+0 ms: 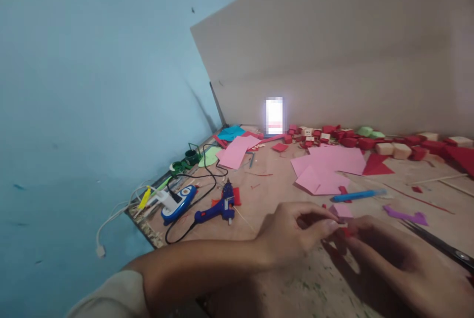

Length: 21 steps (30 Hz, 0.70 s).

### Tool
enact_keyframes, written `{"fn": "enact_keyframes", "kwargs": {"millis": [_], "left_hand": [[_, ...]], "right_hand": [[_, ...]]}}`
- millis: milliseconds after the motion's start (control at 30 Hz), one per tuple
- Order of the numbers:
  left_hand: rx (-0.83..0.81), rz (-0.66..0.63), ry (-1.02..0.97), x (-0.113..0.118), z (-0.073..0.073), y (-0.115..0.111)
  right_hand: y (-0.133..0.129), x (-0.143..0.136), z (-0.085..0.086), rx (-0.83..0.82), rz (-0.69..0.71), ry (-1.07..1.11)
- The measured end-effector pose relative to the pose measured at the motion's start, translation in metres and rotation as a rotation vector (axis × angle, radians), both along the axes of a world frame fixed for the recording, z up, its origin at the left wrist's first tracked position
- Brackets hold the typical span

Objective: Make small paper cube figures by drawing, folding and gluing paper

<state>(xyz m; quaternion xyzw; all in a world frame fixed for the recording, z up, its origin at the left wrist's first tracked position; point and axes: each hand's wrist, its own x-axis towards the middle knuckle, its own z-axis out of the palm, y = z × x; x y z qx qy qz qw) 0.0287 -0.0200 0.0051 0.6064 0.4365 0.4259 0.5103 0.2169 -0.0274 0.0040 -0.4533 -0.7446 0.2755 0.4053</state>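
Close together at the lower right, my left hand (292, 229) and my right hand (403, 263) pinch a small folded paper piece (341, 211), pink on top with red below. A thin pale edge shows at my left fingertips. Fingers cover much of the piece, so its full shape is hidden. Just beyond it lies a blue pen (357, 195). To the right are a purple paper strip (405, 215) and dark scissors (440, 244), partly behind my right hand. Pink paper sheets (329, 162) are spread farther back.
A blue glue gun (218, 207) lies left of my hands, its cord trailing across the table (266, 194). A blue-and-white power strip (179, 203) sits near the left edge. Red and wooden blocks (392, 150) line the back below a pale board (333, 51). A bright screen (274, 114) stands there.
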Motion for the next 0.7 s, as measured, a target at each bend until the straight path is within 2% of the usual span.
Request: {"fn": "enact_keyframes", "kwargs": {"millis": [133,200,267,367,467,533,600,700], "left_hand": [[0.288,0.102,0.254,-0.014,0.031,-0.012],[0.489,0.197,0.606,-0.037,0.045,-0.025],[0.509,0.305,0.755,-0.071,0.053,-0.039],[0.454,0.466,0.929,-0.127,0.049,-0.052],[0.32,0.441,1.096,-0.167,0.033,-0.058],[0.239,0.404,1.18,-0.179,0.022,-0.061],[0.176,0.354,1.227,-0.182,0.017,-0.062],[0.119,0.256,1.246,-0.179,0.022,-0.058]], "right_hand": [[-0.002,0.001,-0.005,-0.175,0.081,0.057],[0.0,0.001,-0.009,-0.236,0.134,0.088],[0.003,0.003,-0.009,-0.302,0.171,0.15],[0.007,0.005,-0.002,-0.356,0.177,0.241],[0.006,0.005,0.004,-0.406,0.159,0.298],[0.002,0.004,0.006,-0.418,0.157,0.329],[-0.001,0.003,0.007,-0.421,0.152,0.313],[-0.004,0.003,0.011,-0.42,0.151,0.255]]}}
